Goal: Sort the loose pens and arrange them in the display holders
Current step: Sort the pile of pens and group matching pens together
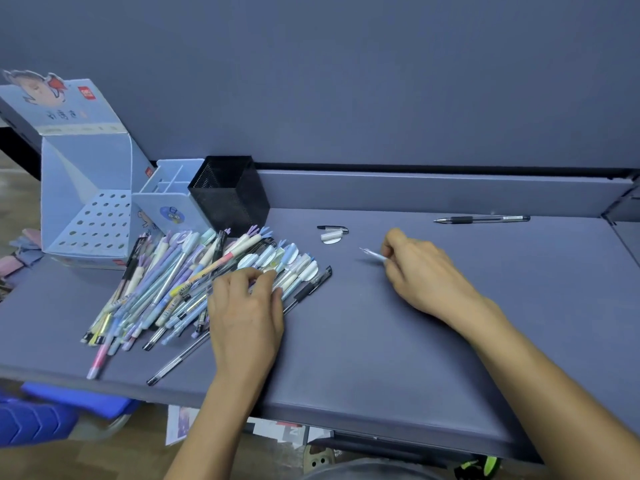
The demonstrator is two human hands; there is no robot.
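Pen pile (180, 282) lies on the left of the worktop (381, 341), mostly pastel barrels fanned out, with a few clear ones with black caps at the near edge. Left hand (246, 306) rests palm down on the pile's right side with fingers bent onto the pens. Cannot tell if its grip has 1 pinched or is only touching. Right hand (415, 268) is well apart from the pile at mid worktop, its grip closed on a thin pale pen (372, 253). The pen is blurred and its tip points left. 3 holders stand behind the pile: holed display box (97, 220), divided blue holder (166, 199) and black mesh cup (228, 195), touching side by side. Loose caps (332, 233) lie between the cup and the right hand. 1 black pen (481, 219) lies alone at the far right.
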